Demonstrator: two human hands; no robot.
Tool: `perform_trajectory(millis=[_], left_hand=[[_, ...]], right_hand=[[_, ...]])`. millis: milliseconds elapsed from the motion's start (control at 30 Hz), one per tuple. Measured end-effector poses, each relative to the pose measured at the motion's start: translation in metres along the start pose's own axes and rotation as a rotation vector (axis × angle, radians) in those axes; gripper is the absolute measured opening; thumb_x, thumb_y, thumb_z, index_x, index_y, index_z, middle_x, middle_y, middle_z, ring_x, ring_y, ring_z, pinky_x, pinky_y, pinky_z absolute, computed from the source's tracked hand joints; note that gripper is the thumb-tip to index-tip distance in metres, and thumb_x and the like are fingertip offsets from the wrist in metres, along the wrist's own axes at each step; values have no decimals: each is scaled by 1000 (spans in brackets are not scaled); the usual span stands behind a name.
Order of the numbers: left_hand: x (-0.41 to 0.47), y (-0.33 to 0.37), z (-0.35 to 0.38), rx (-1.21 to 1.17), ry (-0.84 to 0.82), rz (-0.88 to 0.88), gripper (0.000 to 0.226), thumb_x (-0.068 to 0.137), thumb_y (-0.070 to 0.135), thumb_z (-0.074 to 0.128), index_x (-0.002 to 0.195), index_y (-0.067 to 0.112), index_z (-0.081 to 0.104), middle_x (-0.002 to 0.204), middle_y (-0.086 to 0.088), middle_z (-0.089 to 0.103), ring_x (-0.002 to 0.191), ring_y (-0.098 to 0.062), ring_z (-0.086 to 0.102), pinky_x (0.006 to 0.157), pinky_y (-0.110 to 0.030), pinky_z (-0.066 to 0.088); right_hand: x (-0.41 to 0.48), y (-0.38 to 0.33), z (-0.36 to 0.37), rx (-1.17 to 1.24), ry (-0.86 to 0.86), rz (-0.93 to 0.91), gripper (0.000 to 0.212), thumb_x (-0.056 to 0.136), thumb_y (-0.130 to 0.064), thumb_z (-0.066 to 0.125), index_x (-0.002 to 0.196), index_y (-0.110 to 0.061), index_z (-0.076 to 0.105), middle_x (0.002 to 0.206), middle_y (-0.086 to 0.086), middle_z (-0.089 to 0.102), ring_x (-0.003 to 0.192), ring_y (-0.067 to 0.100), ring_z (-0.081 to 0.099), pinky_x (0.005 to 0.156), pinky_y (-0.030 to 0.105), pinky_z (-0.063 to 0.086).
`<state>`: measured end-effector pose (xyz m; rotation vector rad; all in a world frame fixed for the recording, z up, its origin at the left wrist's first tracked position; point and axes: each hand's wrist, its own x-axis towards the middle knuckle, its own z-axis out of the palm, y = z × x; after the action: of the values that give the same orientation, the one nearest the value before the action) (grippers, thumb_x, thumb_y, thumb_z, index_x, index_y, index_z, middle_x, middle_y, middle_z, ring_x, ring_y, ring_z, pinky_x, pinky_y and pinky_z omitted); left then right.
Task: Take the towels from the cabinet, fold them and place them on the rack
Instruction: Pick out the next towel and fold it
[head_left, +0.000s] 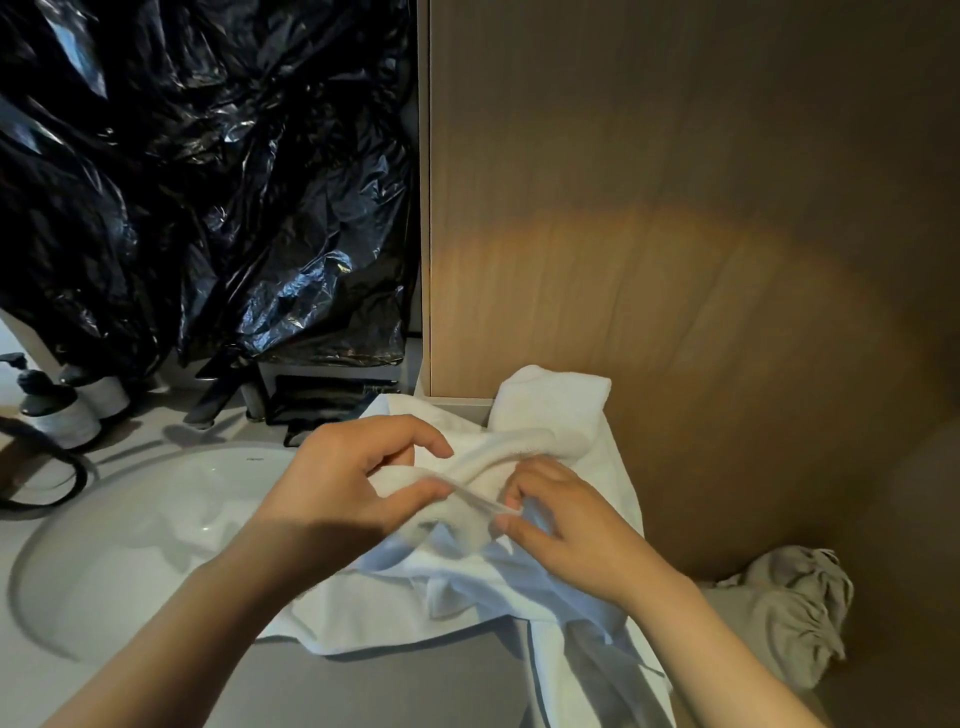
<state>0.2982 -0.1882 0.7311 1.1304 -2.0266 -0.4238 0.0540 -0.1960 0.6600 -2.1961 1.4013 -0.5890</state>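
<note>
White towel (395, 608) lies crumpled and unfolded on the counter (363, 686) at 3 o'clock of the sink (130, 519). A thick terry bunch sits at its 12 o'clock end against the wood panel (675, 208), and a thin edge hangs off at 6. Left hand (343, 488) pinches a fold between thumb and fingers; right hand (566, 530), at its 3 o'clock, pinches the stretched hem.

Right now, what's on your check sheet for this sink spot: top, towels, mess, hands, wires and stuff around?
Surface: grey counter with white sink.
Job's things: white towel, crumpled on the counter; rack: nothing seen.
Clutter: pump bottles behind the sink; grey cloth at right.
Grips: left grip and right grip, bare hands, both pinch the towel.
Cables: dark cord looped left of the sink, maybe a cable.
Surroundings: black plastic sheet above the tap; wood panel at right.
</note>
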Motion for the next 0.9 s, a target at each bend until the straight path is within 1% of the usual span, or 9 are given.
perform_trajectory(millis=[67,133,267,400,467,567,600,767,900], left_hand=[[4,-2,-4,14,22,-5,15,70,37,76,83,38,68,59,9,54,63,-11,57,63,-28,44],[7,-9,-3,39,47,6,14,72,31,80,81,37,72,69,15,66,74,-5,62,68,-17,46],[8,-36,4,37,133,-142,22,77,13,79,76,35,73,90,27,67,84,11,61,74,1,38],[6,-54,11,74,259,-323,30,81,15,74,73,43,65,78,26,66,84,20,55,71,5,34],[8,-52,15,92,190,-283,28,82,18,74,74,43,64,81,23,65,85,13,58,71,0,38],[10,-37,24,115,66,-228,12,81,26,75,84,36,69,86,13,61,82,-7,61,75,-27,47],[10,-31,28,136,41,-212,12,80,29,76,91,31,71,90,12,58,83,-11,61,74,-30,46],[1,4,48,35,-96,-75,42,77,47,74,115,32,68,119,30,54,103,6,56,87,-13,41],[-6,26,70,-322,-220,-220,43,78,43,75,116,54,59,114,39,59,112,15,50,89,-1,36]], right_hand=[[-6,1,-7,0,-9,23,23,97,-47,51,86,-28,50,90,-12,56,87,6,53,78,30,47],[-16,1,-17,-9,43,30,27,97,-50,49,79,-30,45,80,-8,55,77,10,53,71,33,47],[-47,-4,-42,-47,364,46,29,86,-57,56,65,-41,44,74,-15,54,71,11,53,59,16,38],[-70,4,-60,-93,486,111,41,85,-51,63,54,-34,41,63,-9,52,64,14,51,52,17,35],[-70,7,-59,-63,450,133,40,85,-52,60,55,-31,42,58,-7,50,57,14,49,50,20,33],[-61,3,-51,21,444,124,27,86,-53,55,64,-36,51,63,-17,56,63,7,56,54,12,36],[-58,2,-48,37,442,122,24,86,-53,54,69,-36,56,67,-19,59,69,5,58,58,11,38],[-47,-5,-43,99,426,88,15,91,-42,59,78,-36,64,80,-17,66,82,9,63,68,16,42],[-40,-21,-42,175,443,-7,23,91,-49,56,83,-31,69,83,-14,67,84,14,63,70,24,48]])
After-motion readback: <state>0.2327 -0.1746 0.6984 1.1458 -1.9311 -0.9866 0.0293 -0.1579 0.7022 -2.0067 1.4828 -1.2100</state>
